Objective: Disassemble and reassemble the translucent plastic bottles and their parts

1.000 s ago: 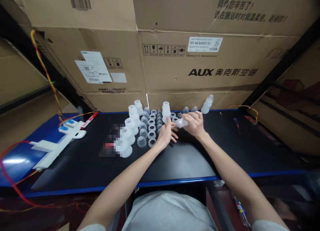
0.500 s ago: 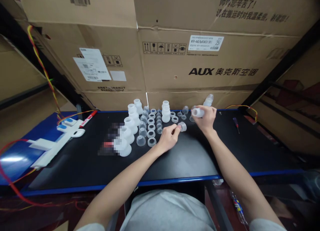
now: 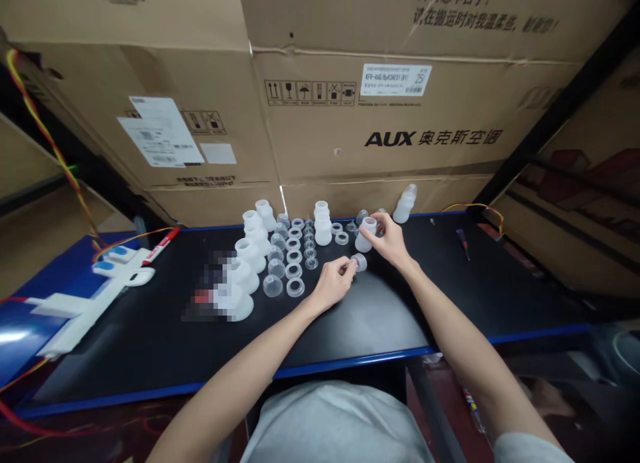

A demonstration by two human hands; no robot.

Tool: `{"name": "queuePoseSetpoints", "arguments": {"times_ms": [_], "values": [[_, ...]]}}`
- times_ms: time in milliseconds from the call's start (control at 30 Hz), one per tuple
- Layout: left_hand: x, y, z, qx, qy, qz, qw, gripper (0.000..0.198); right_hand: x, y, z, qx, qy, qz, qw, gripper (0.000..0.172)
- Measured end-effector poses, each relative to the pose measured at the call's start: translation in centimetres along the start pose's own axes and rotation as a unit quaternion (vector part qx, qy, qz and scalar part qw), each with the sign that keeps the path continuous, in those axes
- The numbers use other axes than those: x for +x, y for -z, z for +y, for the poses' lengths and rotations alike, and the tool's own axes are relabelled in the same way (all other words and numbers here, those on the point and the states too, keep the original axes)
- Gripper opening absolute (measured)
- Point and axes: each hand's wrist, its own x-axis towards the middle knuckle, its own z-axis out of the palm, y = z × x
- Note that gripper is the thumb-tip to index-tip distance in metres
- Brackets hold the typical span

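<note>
My left hand (image 3: pixel 336 280) pinches a translucent ring with a nipple (image 3: pixel 359 262) just above the black tabletop. Behind it, my right hand (image 3: pixel 391 239) grips a milky, open-topped baby bottle (image 3: pixel 367 236), which looks upright. The ring and the bottle are close but apart. To the left stand a row of open bottles (image 3: pixel 251 255), a row of clear domed caps (image 3: pixel 273 285), a row of rings (image 3: pixel 295 287) and a row of small nipples (image 3: pixel 311 259). Two or so more bottles (image 3: pixel 323 231) stand behind. A capped bottle (image 3: pixel 405 204) rests at the back right.
A white power strip (image 3: pixel 100 296) with cords lies at the left, beside a red marker (image 3: pixel 161 245). A screwdriver (image 3: pixel 463 243) lies at the right. A large cardboard wall (image 3: pixel 310 156) closes off the back. The table's blue front edge (image 3: pixel 350 365) runs near my body.
My right hand has brought the bottle left and turned it from tilted to upright, near the left hand. The left hand still holds the ring with nipple. The view has shifted slightly.
</note>
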Motion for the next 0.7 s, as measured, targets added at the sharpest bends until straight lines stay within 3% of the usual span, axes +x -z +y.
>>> {"name": "queuePoseSetpoints", "arguments": {"times_ms": [133, 333, 467, 567, 700], "values": [[0.2, 0.6, 0.7, -0.062, 0.008, 0.027, 0.998, 0.049, -0.1, 0.2, -0.4, 0.034, 0.011, -0.026, 0.999, 0.053], [0.4, 1.7, 1.5, -0.078, -0.035, 0.083, 0.993, 0.056, -0.7, -0.5, -1.4, 0.164, 0.027, -0.132, 0.977, 0.049], [0.5, 1.8, 1.3, -0.080, -0.063, 0.117, 0.988, 0.058, -1.5, -2.6, -2.2, 0.244, 0.027, -0.142, 0.959, 0.059], [0.4, 1.7, 1.2, -0.075, -0.076, 0.117, 0.987, 0.057, -1.8, -3.5, -3.4, 0.253, 0.028, -0.151, 0.955, 0.052], [0.4, 1.5, 1.2, -0.064, -0.084, 0.117, 0.988, 0.055, -1.4, -2.6, -4.7, 0.230, 0.015, -0.131, 0.964, 0.041]]}}
